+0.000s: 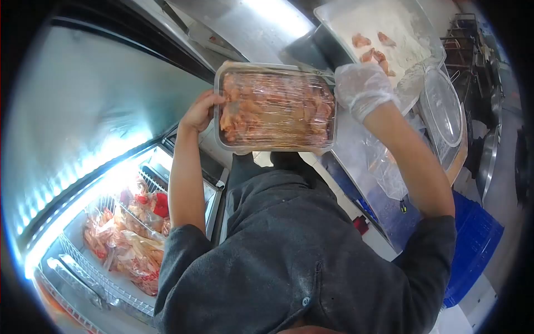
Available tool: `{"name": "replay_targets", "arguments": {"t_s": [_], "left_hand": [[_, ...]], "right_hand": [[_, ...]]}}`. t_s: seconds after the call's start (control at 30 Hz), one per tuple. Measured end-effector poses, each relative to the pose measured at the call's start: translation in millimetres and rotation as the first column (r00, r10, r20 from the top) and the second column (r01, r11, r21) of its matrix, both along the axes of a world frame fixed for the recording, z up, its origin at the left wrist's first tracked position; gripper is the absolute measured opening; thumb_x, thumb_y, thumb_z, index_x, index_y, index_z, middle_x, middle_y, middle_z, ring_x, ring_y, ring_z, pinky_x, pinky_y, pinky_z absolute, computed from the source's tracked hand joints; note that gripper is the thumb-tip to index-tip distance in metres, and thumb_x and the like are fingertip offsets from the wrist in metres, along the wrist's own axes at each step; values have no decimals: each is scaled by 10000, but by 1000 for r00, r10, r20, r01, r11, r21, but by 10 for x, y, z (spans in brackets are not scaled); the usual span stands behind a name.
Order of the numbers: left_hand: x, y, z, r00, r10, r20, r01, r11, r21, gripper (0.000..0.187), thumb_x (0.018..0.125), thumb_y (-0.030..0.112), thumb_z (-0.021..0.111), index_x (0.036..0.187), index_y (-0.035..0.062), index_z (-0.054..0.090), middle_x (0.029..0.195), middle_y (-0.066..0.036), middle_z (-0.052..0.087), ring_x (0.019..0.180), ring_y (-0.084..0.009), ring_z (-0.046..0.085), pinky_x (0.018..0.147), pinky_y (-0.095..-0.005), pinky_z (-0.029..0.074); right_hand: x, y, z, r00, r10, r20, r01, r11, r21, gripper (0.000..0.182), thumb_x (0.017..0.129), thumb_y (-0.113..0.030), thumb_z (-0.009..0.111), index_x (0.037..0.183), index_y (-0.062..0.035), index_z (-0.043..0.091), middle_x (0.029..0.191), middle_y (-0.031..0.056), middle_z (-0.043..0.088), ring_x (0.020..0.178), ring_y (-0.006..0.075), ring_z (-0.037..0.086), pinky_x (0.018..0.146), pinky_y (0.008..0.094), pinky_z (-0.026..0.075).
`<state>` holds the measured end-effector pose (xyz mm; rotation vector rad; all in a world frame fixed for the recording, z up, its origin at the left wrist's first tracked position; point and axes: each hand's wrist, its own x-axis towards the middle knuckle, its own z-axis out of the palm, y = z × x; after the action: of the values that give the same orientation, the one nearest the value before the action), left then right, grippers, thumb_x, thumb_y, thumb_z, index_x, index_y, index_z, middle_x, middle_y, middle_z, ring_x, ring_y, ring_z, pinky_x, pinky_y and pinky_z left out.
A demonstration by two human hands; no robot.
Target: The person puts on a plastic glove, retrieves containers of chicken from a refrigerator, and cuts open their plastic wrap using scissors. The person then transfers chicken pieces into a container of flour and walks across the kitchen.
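In front of my body I hold a clear plastic container [275, 108] of raw, reddish marinated meat, covered with cling film. My bare left hand [201, 110] grips its left side, thumb over the rim. At the upper right corner is my right hand [362, 89] in a clear plastic glove; it closes on the rim, its fingertips partly hidden. Just beyond that hand stands a tub of white flour [411, 39] with several raw chicken pieces [375, 55] lying in it.
To the left, a lit freezer [72, 245] stands open, with bagged meat [130, 239] in wire baskets. Its raised lid [111, 111] is beside my left arm. On the right are a steel counter [367, 150], a clear oval lid [442, 106], plastic bags [389, 167] and a blue crate [473, 245].
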<state>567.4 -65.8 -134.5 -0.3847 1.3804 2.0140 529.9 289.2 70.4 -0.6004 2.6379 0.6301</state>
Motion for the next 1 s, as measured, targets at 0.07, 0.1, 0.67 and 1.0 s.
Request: {"name": "replay_targets", "arguments": {"t_s": [0.07, 0.1, 0.67, 1.0], "left_hand": [[-37, 56, -69, 999, -25, 29, 24, 1000, 17, 432, 920, 246, 637, 1269, -9, 624, 1113, -86, 702, 1039, -202, 674, 945, -337, 529], [-24, 155, -44, 989, 143, 19, -145, 982, 125, 480, 955, 300, 594, 1323, -8, 598, 1198, -110, 686, 1126, -238, 651, 999, -370, 511], [1005, 890, 102, 806, 587, 75, -544, 686, 484, 488, 1029, 197, 613, 1477, 169, 423, 1421, -37, 539, 1282, -239, 529, 1057, -485, 462], [-51, 659, -65, 872, 429, -235, -354, 885, 302, 391, 1080, 292, 506, 1338, -1, 534, 1316, -134, 611, 1219, -246, 576, 1098, -423, 430]], "right_hand": [[161, 4, -40, 988, -154, 18, 153, 988, 21, 198, 876, -262, 654, 878, -82, 736, 880, 137, 750, 837, 311, 744, 755, 435, 579], [237, 63, -93, 985, -169, 28, 168, 986, 21, 198, 876, -262, 654, 878, -82, 736, 880, 137, 750, 837, 311, 744, 755, 435, 579], [1100, 397, 0, 831, -417, 369, 394, 908, 140, 462, 986, -408, 480, 985, -34, 753, 995, 217, 734, 967, 366, 718, 861, 485, 547], [1508, 373, -195, 693, -440, 571, 586, 805, -91, 451, 963, -417, 509, 1076, -41, 730, 1049, 218, 724, 963, 378, 706, 879, 477, 533]]}}
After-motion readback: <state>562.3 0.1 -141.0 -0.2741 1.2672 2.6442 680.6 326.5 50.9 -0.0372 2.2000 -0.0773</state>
